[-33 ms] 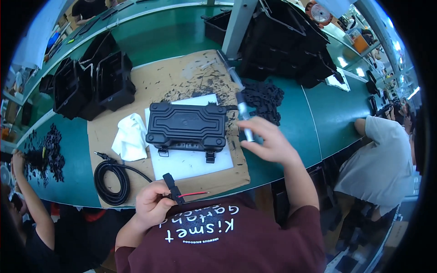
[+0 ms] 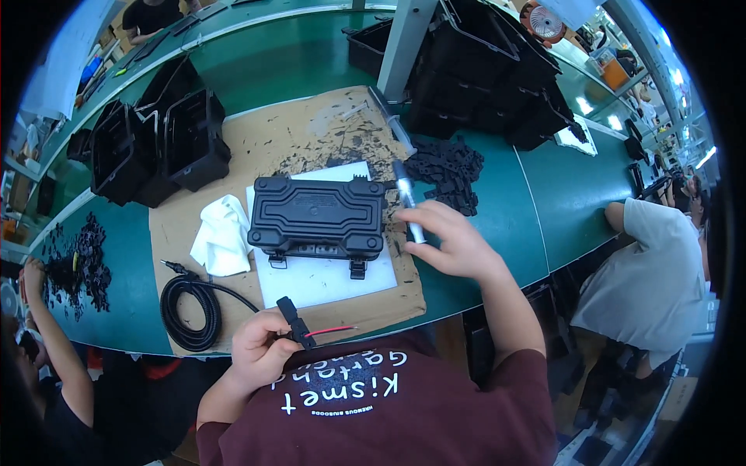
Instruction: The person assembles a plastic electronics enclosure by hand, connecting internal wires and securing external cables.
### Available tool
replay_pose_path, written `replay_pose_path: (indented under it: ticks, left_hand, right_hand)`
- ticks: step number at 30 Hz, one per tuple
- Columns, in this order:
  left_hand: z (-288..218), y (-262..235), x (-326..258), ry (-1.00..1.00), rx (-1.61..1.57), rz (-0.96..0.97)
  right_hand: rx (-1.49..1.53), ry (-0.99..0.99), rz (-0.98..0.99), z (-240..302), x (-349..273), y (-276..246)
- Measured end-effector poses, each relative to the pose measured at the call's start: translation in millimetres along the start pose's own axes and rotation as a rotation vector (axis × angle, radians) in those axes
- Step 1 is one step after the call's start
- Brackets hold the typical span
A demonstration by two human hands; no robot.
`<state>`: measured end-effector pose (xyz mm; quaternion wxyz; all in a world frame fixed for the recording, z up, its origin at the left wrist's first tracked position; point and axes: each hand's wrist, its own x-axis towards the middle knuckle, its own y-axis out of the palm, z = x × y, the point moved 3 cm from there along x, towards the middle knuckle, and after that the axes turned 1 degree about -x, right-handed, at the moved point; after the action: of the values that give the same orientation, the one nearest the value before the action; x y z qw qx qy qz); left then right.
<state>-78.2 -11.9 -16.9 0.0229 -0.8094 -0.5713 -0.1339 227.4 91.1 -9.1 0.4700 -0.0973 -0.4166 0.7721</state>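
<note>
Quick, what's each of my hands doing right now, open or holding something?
Left hand: closed, holding the black connector piece with the red wire.
Right hand: fingers and thumb closed around the silver pen-shaped tool.

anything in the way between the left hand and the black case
Nothing visible stands between the left hand, which holds a black part with a red wire, and the black case; only the flat white sheet and cardboard lie there.

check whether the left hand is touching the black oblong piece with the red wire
Touching. The head view shows the left hand pinching the black oblong piece, its fingers against it.
</note>
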Motion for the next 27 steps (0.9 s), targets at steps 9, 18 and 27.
replay_pose_path:
  ticks: [9,18,27]
  left_hand:
    - [5.0,2.1,-6.4,-0.14,0.037,-0.06]
    - [4.7,7.2,-2.1,-0.169,-0.021,-0.078]
    - [4.5,3.3,-2.7,-0.175,-0.034,-0.086]
  right_hand:
    - [0.304,0.16,-0.15,-37.1,31.9,2.5]
    - [-0.123,0.038,-0.129,-46.5,47.9,7.3]
    - [-0.332,0.018,-0.255,-26.2,35.6,-15.1]
